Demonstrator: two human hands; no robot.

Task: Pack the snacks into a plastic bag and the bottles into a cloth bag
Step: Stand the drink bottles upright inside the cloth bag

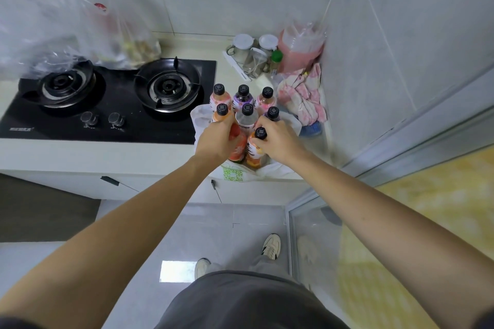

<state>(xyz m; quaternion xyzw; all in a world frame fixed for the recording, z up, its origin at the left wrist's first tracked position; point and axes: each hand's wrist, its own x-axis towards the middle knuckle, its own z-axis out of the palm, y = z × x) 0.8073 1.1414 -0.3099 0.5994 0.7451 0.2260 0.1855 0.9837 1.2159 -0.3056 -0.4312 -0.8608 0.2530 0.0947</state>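
I have both hands down among the bottles (pixel 247 115) on the pale bench (pixel 80 153), just right of the black gas hob (pixel 107 104). My left hand (pixel 217 139) has its grip clamped on a reddish-orange bottle (pixel 238 149), fingers wrapped over its upper part so the cap is hidden. My right hand (pixel 278 139) has its grip clamped on an orange bottle (pixel 254 152), just below its black cap. These two bottles stand side by side, touching, at the near edge of the cluster. Behind them six more black-capped bottles stand upright in two rows of three, packed close. A white cloth bag (pixel 232 173) with a green printed square lies crumpled under and around the cluster; I cannot tell which bottles are actually inside it. The clear plastic bag (pixel 80 21) with snacks hangs blurred over the left burner at far left. A pink cloth (pixel 304 99) lies in the right corner.
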